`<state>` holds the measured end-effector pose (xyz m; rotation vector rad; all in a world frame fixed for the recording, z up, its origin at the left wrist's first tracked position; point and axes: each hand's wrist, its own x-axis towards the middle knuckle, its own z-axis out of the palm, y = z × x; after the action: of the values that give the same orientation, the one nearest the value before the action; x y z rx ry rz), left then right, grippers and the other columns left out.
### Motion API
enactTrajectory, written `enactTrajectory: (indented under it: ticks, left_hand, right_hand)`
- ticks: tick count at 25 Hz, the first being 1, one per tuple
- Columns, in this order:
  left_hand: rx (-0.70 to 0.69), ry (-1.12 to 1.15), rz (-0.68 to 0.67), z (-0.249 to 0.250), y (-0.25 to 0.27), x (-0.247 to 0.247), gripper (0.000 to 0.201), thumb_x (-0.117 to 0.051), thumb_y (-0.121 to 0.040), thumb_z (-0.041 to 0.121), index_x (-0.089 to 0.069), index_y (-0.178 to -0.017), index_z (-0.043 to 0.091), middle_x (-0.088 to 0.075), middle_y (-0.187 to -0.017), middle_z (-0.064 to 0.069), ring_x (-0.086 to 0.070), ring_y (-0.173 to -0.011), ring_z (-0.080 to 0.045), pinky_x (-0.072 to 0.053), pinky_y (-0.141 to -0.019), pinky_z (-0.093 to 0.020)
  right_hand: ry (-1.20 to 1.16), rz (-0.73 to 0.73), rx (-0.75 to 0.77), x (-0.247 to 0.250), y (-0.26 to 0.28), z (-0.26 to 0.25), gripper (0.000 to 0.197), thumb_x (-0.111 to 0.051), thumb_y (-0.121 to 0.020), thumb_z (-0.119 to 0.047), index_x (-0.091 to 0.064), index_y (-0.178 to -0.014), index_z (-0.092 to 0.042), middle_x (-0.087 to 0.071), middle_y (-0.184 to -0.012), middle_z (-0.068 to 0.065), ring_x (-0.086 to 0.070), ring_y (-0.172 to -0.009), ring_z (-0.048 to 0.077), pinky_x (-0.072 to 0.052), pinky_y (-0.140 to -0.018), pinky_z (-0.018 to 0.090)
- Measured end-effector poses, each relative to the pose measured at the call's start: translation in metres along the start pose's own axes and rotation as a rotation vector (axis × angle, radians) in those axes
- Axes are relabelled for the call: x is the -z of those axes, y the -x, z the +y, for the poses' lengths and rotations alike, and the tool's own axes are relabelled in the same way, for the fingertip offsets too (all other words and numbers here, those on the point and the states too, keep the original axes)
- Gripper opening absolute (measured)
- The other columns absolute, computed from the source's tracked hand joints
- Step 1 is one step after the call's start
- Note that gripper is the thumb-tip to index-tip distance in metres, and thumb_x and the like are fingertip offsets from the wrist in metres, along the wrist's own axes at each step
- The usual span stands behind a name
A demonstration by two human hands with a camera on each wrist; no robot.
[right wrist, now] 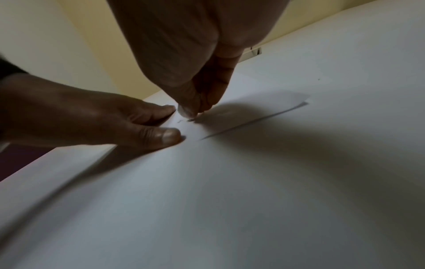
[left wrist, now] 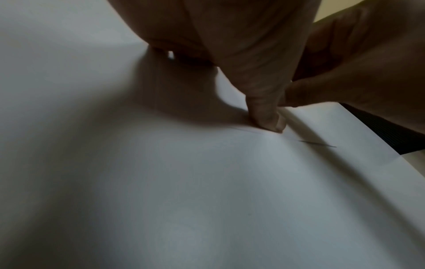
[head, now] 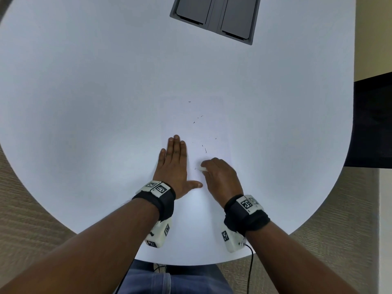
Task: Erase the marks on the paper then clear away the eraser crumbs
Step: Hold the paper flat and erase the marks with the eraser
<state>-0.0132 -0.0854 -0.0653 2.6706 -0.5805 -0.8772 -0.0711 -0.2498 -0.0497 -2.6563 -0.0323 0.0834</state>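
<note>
Paper [head: 192, 132] flat on white table [head: 84, 92], near front edge, hard to tell from tabletop.

Left hand [head: 174, 166] palm down on paper's left part, fingers straight, thumb splayed right; grasps nothing, presses sheet.

Right hand [head: 220, 177] just beside left thumb, fingers curled, pinching small white eraser [head: 203, 168] against paper's lower part.

Eraser crumbs [head: 199, 119]: dark slivers scattered over sheet beyond both hands.

Grey hatch [head: 215, 15] set in table at far side, lids closed.
</note>
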Motion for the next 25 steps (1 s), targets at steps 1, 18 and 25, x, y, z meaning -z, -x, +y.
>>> enactTrajectory:
  ticks: [1,18,25]
  left_hand:
    - [-0.001,0.005,0.005,0.0,0.0,0.0,0.137,-0.054,-0.072,0.084,0.027,-0.152,0.008,0.041,-0.156,-0.01,0.037,-0.145,-0.024,0.011,-0.123,-0.046]
    - [-0.014,0.018,0.004,-0.003,-0.001,-0.003,0.134,-0.051,-0.074,0.084,0.028,-0.152,0.008,0.043,-0.155,-0.009,0.039,-0.144,-0.022,0.012,-0.123,-0.045]
    - [-0.011,0.008,-0.008,-0.002,-0.001,-0.001,0.135,-0.052,-0.075,0.083,0.028,-0.152,0.007,0.043,-0.155,-0.009,0.039,-0.144,-0.024,0.01,-0.123,-0.046]
  right_hand:
    - [-0.002,-0.017,0.052,-0.001,0.008,0.0,0.025,-0.071,-0.079,0.002,-0.069,-0.102,-0.009,-0.068,-0.09,0.004,-0.064,-0.081,0.023,-0.055,-0.067,0.032]
    - [-0.015,-0.245,0.345,0.012,-0.008,0.021,0.02,-0.071,-0.08,0.001,-0.068,-0.096,-0.011,-0.066,-0.088,0.002,-0.059,-0.081,0.019,-0.051,-0.067,0.029]
    - [-0.01,-0.205,0.252,0.017,0.002,0.023,0.019,-0.07,-0.083,-0.003,-0.066,-0.099,-0.012,-0.065,-0.092,-0.001,-0.06,-0.084,0.018,-0.049,-0.068,0.026]
